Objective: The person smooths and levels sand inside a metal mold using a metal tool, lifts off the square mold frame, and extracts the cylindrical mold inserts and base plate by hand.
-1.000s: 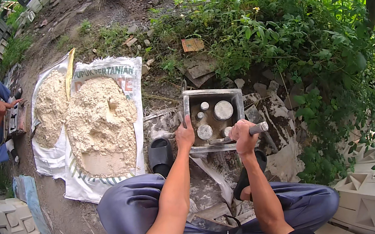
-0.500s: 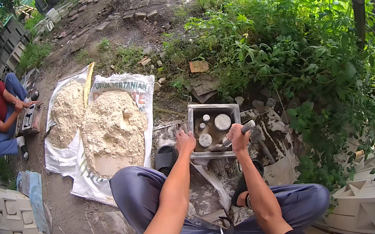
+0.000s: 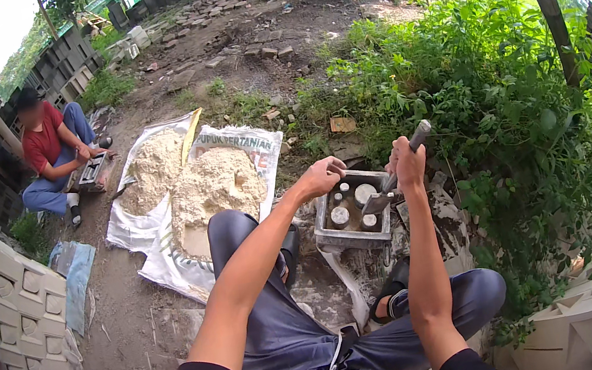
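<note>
A square grey mould box (image 3: pixel 355 238) sits on the ground in front of me, with several round, pale-topped pegs standing in it. My right hand (image 3: pixel 407 165) is closed around the thick handle of a grey trowel-like tool (image 3: pixel 376 204). Its flat metal end hangs over the box's right part. At the box's far left corner is my left hand (image 3: pixel 323 177), fingers loosely bent and slightly apart, holding nothing that I can see. Whether it touches the rim I cannot tell.
Pale powder (image 3: pixel 215 190) lies heaped on white sacks (image 3: pixel 158 265) to the left. Beyond it, a person in a red shirt (image 3: pixel 45 139) sits with another mould (image 3: pixel 94 173). Dense green plants (image 3: pixel 480 78) border the right. Patterned pale blocks (image 3: pixel 12 300) stack at lower left.
My right hand has lifted the tool up from inside the box. My left hand has moved from the box's left side to its far left corner. The view has tilted up.
</note>
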